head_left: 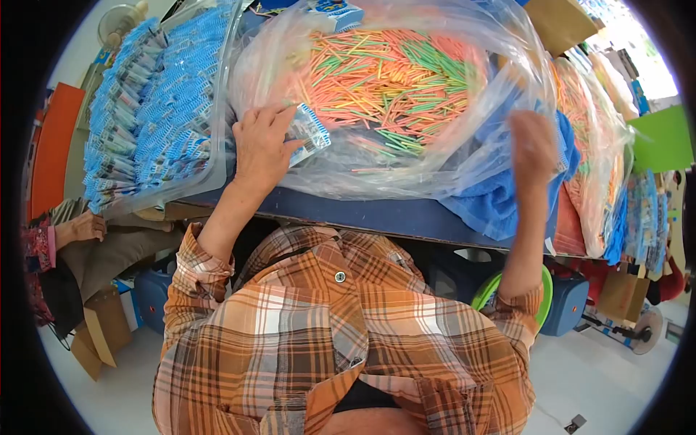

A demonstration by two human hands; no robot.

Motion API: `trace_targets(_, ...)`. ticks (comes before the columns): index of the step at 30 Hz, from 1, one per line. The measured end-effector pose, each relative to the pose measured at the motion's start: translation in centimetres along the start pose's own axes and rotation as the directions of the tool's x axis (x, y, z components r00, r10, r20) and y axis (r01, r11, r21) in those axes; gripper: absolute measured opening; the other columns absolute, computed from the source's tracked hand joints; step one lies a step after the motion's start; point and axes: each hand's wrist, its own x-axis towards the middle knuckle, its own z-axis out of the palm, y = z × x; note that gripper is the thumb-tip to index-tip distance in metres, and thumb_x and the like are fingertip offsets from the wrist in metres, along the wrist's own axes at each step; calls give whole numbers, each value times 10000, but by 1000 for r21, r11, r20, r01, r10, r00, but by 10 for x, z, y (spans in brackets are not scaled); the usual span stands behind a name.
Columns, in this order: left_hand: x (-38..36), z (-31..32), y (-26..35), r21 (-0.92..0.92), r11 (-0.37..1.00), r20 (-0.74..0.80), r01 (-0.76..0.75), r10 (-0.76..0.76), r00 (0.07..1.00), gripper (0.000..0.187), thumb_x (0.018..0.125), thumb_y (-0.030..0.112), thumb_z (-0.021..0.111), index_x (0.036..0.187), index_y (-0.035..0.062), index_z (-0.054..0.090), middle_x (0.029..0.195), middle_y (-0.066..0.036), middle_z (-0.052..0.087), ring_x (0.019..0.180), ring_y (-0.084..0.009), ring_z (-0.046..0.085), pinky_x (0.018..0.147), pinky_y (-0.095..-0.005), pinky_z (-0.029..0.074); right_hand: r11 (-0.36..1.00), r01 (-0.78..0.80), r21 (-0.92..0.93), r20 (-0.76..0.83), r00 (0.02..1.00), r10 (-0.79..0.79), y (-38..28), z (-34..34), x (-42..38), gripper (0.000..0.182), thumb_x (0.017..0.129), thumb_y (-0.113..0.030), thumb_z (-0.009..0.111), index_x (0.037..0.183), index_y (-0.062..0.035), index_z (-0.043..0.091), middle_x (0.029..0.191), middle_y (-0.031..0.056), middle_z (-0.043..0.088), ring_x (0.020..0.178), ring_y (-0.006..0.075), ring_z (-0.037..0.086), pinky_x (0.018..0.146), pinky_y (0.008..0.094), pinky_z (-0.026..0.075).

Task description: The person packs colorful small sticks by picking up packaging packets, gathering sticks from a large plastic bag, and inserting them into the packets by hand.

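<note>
My left hand (264, 145) holds a small blue and white packet (310, 136) between thumb and fingers, at the left edge of a large clear plastic bag (326, 177). Many short pink, orange, yellow and green sticks (391, 87) lie inside the opened bag. To the right, my right hand (535, 141) is blurred by motion above a blue cloth (478, 206); its fingers cannot be made out. Left of my left hand, a clear plastic tray (217, 163) holds rows of blue and white packets (181, 87).
Another bag of coloured sticks (576, 138) lies at the right. A person's hand (88, 226) shows at the far left. Below the dark blue table edge (362, 217) are a green-rimmed bin (545, 297) and an open cardboard box (107, 326).
</note>
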Motion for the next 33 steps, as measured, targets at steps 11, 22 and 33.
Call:
trace_targets(11,-1,2,2,-16,1000,-45,-7,6,999,525,685,170,765,1176,115,588,1176,-43,555,1083,-280,481,853,-429,348,960,281,12,631,743,-225,-23,137,32,77,764,-11,537,767,-18,614,826,163,611,794,312,638,695,410,519)
trace_targets(22,36,8,43,-654,739,-214,-163,26,977,212,762,121,733,955,52,678,908,-56,670,864,-187,603,765,-314,447,975,152,163,620,753,-221,-13,129,55,103,703,-93,642,683,0,602,684,148,624,638,262,602,583,374,476)
trace_targets(33,83,63,99,-782,-317,484,536,233,844,361,980,385,479,1060,61,615,917,-15,624,775,-92,555,634,-246,442,498,-731,466,818,571,73,-70,90,67,154,753,-168,680,681,-34,653,537,-1,542,466,43,453,422,240,335)
